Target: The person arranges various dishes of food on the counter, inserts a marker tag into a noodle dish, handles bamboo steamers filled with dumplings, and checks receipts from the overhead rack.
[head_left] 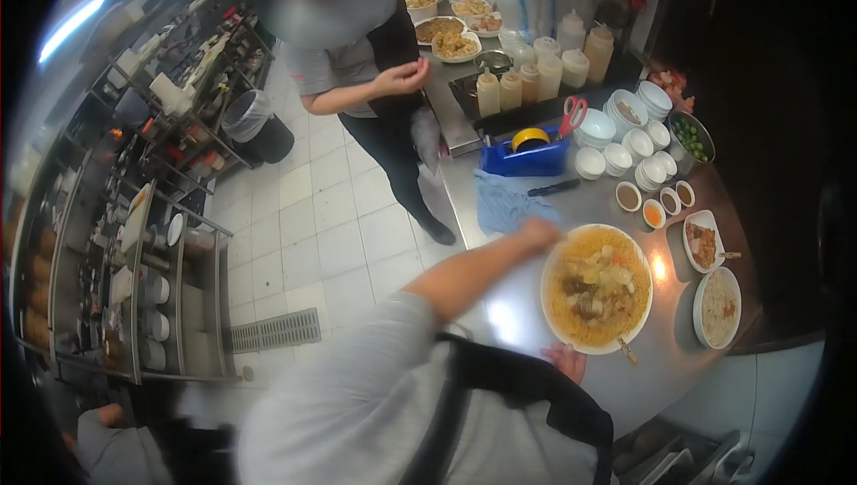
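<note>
A large round white plate (546,293) piled with yellow noodle- or rice-like food and a saucy topping sits on the steel counter before me. My left hand (540,233) is at the plate's upper-left edge, its fingers smeared by motion; whether it touches the rim or holds anything, I cannot tell. Down by the lower rim is my right hand (565,364), partly hidden by the apron, with its visible fingers apart beside or against the plate. A small wooden clip (629,353) is on the rim nearby. Blue cloth (509,204) lies beyond my left hand.
A blue tape dispenser (522,160), red-handled scissors (573,114), stacked white bowls (616,159), sauce cups (653,214) and squeeze bottles (527,83) crowd the far side. Two filled bowls (717,308) (705,241) stand right. Another person (357,74) stands across the corner.
</note>
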A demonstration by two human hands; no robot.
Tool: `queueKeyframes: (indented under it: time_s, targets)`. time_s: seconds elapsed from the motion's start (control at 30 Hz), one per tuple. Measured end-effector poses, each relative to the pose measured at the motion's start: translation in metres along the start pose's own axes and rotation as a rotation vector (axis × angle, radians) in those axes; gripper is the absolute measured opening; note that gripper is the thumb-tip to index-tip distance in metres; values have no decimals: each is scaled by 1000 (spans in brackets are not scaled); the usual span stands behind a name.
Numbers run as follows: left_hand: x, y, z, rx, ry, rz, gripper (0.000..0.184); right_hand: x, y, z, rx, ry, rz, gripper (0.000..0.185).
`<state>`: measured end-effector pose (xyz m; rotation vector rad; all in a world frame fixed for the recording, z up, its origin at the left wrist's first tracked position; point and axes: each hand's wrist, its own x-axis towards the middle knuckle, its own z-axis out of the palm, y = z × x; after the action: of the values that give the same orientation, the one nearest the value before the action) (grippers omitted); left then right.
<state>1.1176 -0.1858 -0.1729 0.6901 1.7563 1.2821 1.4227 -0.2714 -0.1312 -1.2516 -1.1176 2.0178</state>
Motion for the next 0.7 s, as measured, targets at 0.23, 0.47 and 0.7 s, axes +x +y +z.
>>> queueKeyframes:
  time_s: [0.23, 0.47, 0.7]
  targets:
    - [-42, 42, -7, -70, -45, -208, 7, 1, 10, -3, 42, 14, 4, 33]
    - [-47, 42, -13, -236, -169, -271, 12, 3, 6, -1, 49, 12, 60, 31]
    - [-45, 45, -8, -210, -110, -368, 7, 1, 1, 0, 77, 13, 68, 31]
